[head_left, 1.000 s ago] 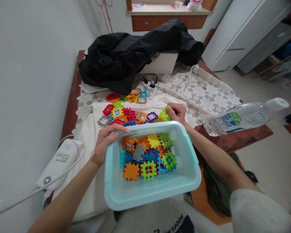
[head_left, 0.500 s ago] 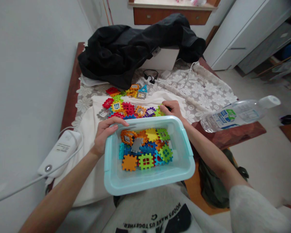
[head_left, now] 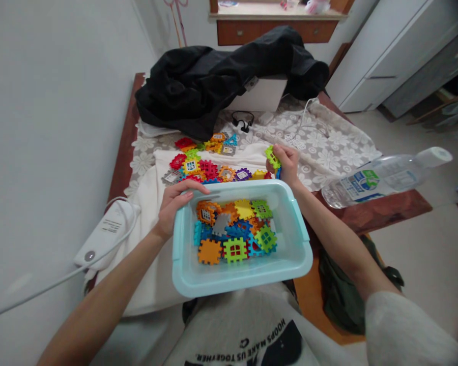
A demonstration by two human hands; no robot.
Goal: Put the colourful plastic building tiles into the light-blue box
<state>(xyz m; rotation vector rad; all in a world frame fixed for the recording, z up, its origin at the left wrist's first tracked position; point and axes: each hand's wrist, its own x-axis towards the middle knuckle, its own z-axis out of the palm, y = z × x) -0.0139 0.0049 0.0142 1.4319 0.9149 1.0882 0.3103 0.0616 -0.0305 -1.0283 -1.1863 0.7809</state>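
Right hand (head_left: 286, 161) is now lifting clear of the loose pile (head_left: 209, 170), fingers pinched on green interlocking tiles (head_left: 272, 156), just beyond the bin (head_left: 301, 239); left hand (head_left: 174, 203) is still gripping the bin's rim.

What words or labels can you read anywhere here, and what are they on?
"HOOPS", then letters cut off by the frame edge: upside down on the grey shirt.
Bottle label: too blurred to read.
White power strip label: too small to read.
Blocks in the bin: no text.
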